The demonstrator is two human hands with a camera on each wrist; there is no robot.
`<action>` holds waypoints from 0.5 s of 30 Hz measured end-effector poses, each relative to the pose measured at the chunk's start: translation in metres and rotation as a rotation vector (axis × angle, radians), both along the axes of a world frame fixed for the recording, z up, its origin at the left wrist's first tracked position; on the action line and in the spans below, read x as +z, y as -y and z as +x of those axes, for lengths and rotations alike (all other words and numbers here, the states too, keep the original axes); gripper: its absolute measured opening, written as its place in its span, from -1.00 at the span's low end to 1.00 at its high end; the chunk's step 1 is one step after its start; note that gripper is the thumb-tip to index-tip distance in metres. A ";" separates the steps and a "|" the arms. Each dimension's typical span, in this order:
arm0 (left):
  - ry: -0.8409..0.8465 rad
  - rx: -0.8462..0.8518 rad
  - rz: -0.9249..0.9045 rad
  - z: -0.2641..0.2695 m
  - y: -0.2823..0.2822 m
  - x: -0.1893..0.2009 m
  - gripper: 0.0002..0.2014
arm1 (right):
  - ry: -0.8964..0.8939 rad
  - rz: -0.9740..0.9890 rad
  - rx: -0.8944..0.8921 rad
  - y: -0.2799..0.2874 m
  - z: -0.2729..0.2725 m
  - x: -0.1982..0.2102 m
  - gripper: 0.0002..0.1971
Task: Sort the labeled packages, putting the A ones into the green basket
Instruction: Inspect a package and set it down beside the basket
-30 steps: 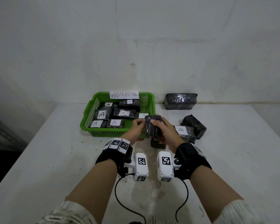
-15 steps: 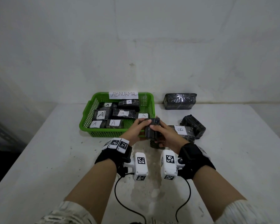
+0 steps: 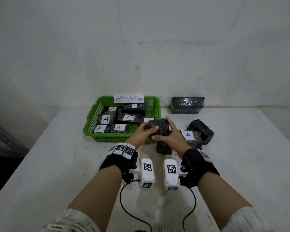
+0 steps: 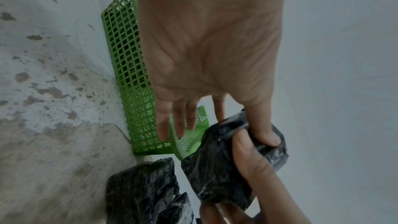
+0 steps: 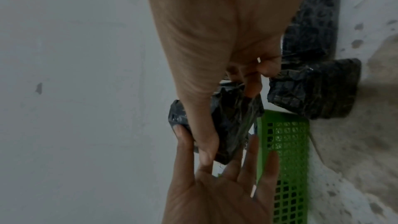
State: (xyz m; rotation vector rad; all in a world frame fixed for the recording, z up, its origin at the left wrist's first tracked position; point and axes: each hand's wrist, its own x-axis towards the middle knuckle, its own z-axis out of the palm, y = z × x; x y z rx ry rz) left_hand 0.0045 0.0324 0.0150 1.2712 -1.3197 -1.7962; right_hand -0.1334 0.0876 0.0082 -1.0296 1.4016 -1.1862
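Change: package (image 3: 159, 128) sits lower and more sideways between the hands than half a second ago, when it stood more upright; both hands have kept their hold on it.
Left hand (image 3: 143, 133): thumb and forefinger pinch the package's near end, the other fingers (image 4: 178, 120) straight and spread over the basket's corner.
Right hand (image 3: 172, 137): thumb and fingers curled round the package's other side.
Package look: black crinkled plastic wrap, glossy, blocky; no label shows on the faces in view.
Package place: held above the table (image 3: 57, 164), at the right front corner of the green basket (image 3: 90, 126).
Basket contents: wrapped packages with white A labels (image 3: 105, 118), left of the hands.
Right of the hands: package labelled B (image 3: 188, 136).
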 end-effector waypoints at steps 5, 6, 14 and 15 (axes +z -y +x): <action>-0.071 0.168 -0.091 0.008 0.005 -0.008 -0.70 | -0.025 0.031 -0.078 0.000 0.000 0.003 -0.07; -0.076 0.173 -0.121 0.009 0.006 -0.008 -0.78 | 0.001 0.037 -0.140 0.001 -0.002 0.002 -0.19; -0.068 0.183 0.016 0.012 0.015 0.000 -0.75 | 0.196 0.006 -0.204 -0.003 -0.015 -0.003 -0.83; -0.059 0.156 0.032 0.011 0.014 0.000 -0.65 | 0.220 0.017 -0.183 -0.003 -0.013 -0.003 -0.82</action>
